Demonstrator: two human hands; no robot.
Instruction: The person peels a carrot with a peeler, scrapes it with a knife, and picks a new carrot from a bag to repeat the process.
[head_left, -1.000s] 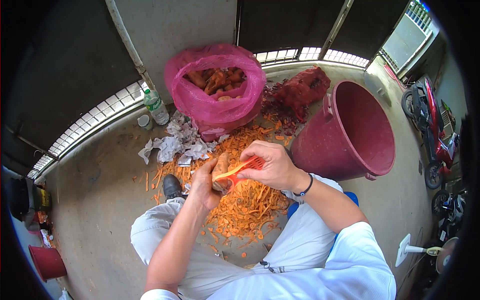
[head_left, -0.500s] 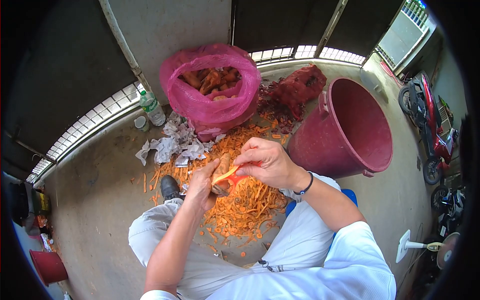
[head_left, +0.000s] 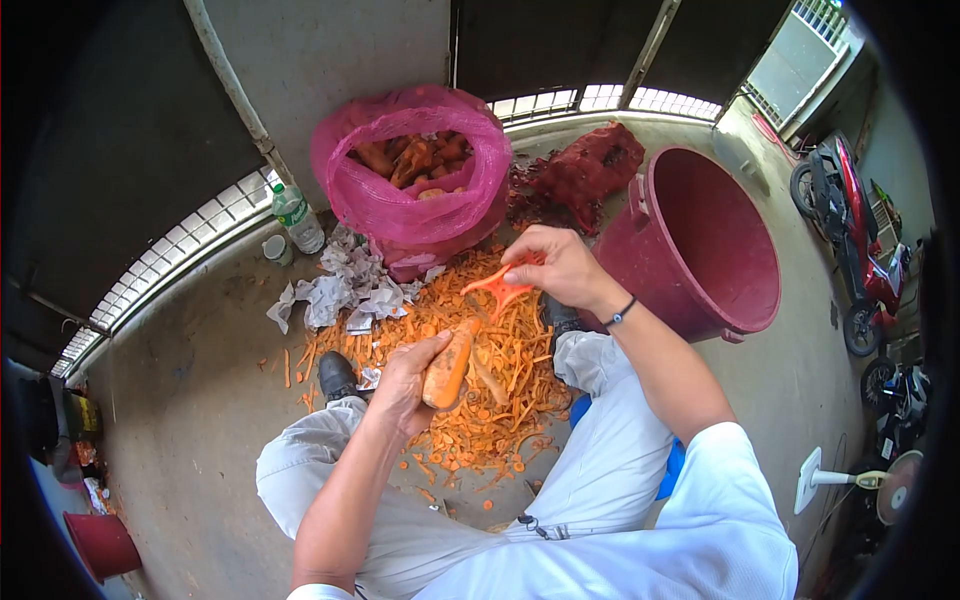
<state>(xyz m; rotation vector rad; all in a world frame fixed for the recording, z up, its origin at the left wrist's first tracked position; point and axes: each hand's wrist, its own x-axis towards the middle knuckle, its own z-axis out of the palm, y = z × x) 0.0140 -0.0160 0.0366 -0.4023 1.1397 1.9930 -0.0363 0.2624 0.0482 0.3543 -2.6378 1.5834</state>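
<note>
A partly peeled carrot (head_left: 449, 368) is gripped in my left hand (head_left: 405, 385), low in front of me and tilted up to the right. My right hand (head_left: 563, 268) is closed on an orange-red peeler (head_left: 498, 289), held just above and to the right of the carrot's far end. The peeler and carrot look slightly apart. Beneath both hands a wide heap of orange peelings (head_left: 500, 400) covers the floor between my feet.
A pink mesh sack (head_left: 410, 215) of carrots stands ahead, with crumpled paper (head_left: 350, 280) and a bottle (head_left: 298, 218) to its left. A red net sack (head_left: 590, 175) and a large tilted maroon bin (head_left: 690, 245) are at the right. Motorcycles (head_left: 850, 225) stand far right.
My right hand has moved up and right with the peeler, away from the carrot. The carrot in my left hand has turned, showing more of its orange side.
</note>
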